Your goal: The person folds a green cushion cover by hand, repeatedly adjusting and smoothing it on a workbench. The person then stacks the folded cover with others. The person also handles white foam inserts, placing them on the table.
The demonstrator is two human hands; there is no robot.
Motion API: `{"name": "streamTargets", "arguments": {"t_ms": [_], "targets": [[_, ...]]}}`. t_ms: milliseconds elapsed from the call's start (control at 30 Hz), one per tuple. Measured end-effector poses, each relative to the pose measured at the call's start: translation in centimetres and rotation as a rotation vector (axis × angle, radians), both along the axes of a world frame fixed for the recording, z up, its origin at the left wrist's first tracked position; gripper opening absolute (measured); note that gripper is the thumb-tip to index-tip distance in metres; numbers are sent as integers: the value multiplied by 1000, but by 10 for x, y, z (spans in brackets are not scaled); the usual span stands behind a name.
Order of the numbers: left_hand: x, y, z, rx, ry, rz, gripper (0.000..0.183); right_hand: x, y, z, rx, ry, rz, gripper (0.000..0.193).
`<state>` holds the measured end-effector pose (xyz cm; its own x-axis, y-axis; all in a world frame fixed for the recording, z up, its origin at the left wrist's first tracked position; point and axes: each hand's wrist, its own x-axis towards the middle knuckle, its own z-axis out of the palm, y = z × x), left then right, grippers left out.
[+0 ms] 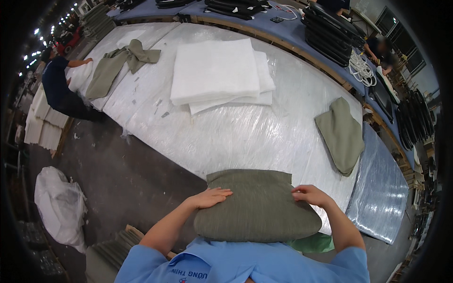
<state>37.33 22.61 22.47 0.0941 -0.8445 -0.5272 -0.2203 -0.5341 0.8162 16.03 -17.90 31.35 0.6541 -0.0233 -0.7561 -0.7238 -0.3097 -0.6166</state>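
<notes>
An olive-green cushion (255, 207) with a plump, rounded near side lies right in front of me, against my body at the table's near edge. Its far end is a flat, straight strip of fabric. My left hand (212, 197) rests on the cushion's left side, fingers stretched out flat. At the right side, my right hand (309, 194) pinches the fabric edge between thumb and bent fingers. Further right on the table lies a loose olive-green cover (340, 137).
White padding sheets (217, 70) are stacked mid-table on the plastic-covered top (226, 146). Another olive cover (111, 70) lies far left, near a co-worker (61, 85). Black cushions (330, 33) pile on the blue bench behind. A white plastic bag (59, 205) stands on the floor, left.
</notes>
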Motion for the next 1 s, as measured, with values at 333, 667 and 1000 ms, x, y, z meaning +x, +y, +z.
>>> {"name": "streamTargets", "arguments": {"t_ms": [333, 667, 1000], "targets": [[-7, -41, -71, 278, -182, -52, 65, 149, 72, -159, -766, -10, 501, 46], [-11, -73, -66, 44, -734, 410, 66, 147, 73, -154, -831, -350, 498, 21], [-10, -159, -100, 321, -637, 555, 22, 149, 81, -164, -244, 153, -192, 27]]}}
